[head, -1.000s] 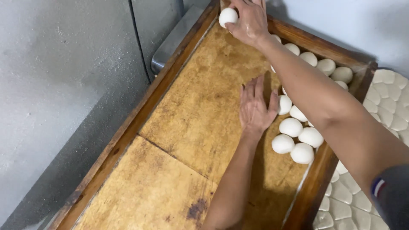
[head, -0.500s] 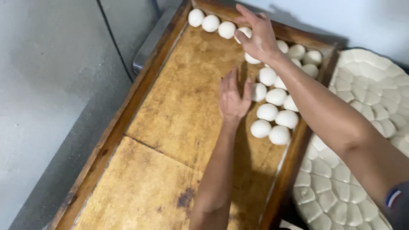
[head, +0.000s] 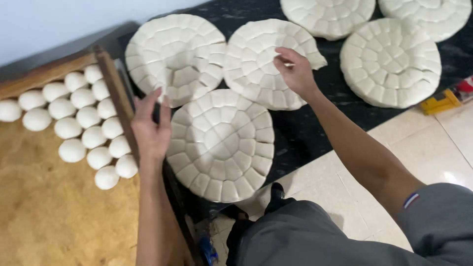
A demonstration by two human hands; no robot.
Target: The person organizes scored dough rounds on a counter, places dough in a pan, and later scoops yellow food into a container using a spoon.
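White scored dough round (head: 256,64) lying on dark cloth (head: 315,133), being pinched at by right hand (head: 295,74), fingers closing on one segment. Hovering open and empty over wooden tray rim (head: 116,93): left hand (head: 150,130), beside rolled dough balls (head: 84,128).

Round white dough balls (head: 74,150) look smooth and matt on the rough, flour-dusted brown wooden tray (head: 111,74); the scored white dough discs (head: 221,145) (matt too) lie on dark cloth (head: 305,133) beside glossy pale floor tiles (head: 433,148).

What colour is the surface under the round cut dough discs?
Black, with faint pale speckles, seen in the head view: the dark surface under the dough discs.
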